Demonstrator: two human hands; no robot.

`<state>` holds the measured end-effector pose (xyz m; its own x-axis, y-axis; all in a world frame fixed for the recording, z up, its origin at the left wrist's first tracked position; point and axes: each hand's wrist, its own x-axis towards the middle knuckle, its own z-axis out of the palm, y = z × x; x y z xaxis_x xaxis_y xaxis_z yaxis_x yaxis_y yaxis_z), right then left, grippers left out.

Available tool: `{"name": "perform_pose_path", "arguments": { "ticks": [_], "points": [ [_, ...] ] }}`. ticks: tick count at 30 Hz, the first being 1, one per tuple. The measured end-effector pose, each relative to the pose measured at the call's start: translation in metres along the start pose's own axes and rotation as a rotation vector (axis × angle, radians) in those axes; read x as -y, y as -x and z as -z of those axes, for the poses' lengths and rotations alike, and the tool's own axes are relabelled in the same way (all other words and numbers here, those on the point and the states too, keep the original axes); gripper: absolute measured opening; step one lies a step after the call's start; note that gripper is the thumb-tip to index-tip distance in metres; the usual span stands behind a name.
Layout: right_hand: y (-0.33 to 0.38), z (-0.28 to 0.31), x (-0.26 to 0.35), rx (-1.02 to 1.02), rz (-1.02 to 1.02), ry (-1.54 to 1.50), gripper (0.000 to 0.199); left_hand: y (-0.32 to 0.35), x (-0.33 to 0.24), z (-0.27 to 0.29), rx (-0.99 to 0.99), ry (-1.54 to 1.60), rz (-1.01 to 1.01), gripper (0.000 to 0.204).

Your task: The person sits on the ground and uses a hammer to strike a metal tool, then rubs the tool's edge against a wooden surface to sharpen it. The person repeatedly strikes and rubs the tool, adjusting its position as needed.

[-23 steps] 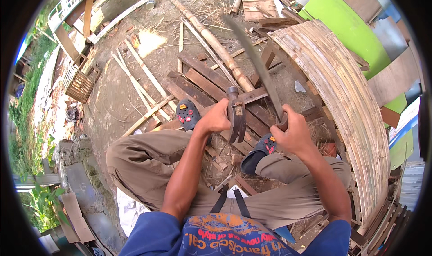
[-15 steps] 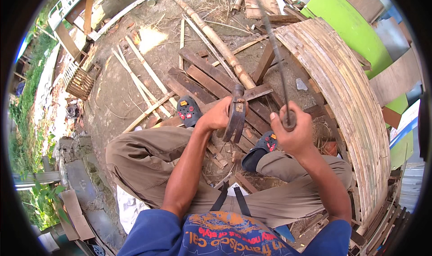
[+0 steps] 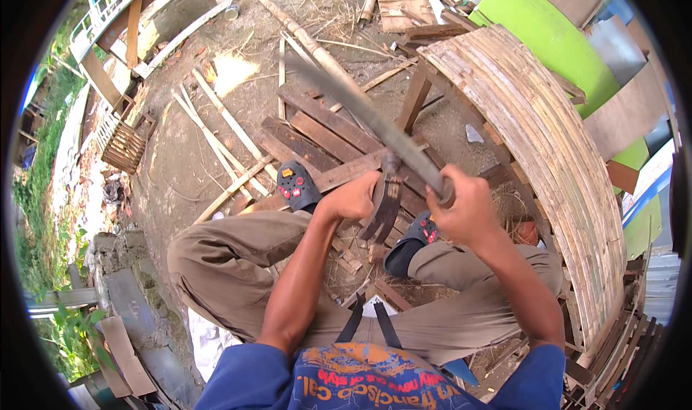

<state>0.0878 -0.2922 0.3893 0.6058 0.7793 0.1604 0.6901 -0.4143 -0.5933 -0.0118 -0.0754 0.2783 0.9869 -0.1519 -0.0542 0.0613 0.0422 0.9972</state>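
My left hand [image 3: 355,196] is closed round a claw hammer [image 3: 383,202], whose dark, worn head stands up beside the fingers, round face away from me and curved claw toward me. Its handle is mostly hidden in my fist. In my right hand [image 3: 465,206], fingers wrapped, is a machete [image 3: 382,125] with a long grey blade. Motion blurs the blade, which slants forward and to the left above the wood pile. Beneath both hands lie several dark reddish-brown boards [image 3: 328,125], stacked crosswise between my feet.
A curved-looking bamboo slat bench [image 3: 555,165] runs along my right, with bright green panels [image 3: 544,35] behind it. Ahead lie a long bamboo pole [image 3: 306,38] and thin light strips [image 3: 227,132]. A slatted crate [image 3: 124,144] and a concrete block wall [image 3: 137,294] are on my left.
The machete blade has swung from pointing nearly straight ahead to slanting leftward. My right hand has shifted slightly left, and the hammer in my left hand has tilted and moved a little.
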Motion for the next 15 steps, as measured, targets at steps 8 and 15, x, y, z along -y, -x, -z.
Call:
{"name": "perform_pose_path", "arguments": {
  "ticks": [8, 15],
  "points": [
    [0.003, -0.023, -0.028, 0.089, 0.02, 0.067, 0.029, 0.0, -0.006, -0.004, -0.04, 0.056, -0.014, 0.041],
    [-0.005, -0.015, -0.018, -0.069, -0.221, -0.066, 0.039, -0.001, -0.012, -0.007, -0.339, -0.073, -0.008, 0.028]
  ]
}}
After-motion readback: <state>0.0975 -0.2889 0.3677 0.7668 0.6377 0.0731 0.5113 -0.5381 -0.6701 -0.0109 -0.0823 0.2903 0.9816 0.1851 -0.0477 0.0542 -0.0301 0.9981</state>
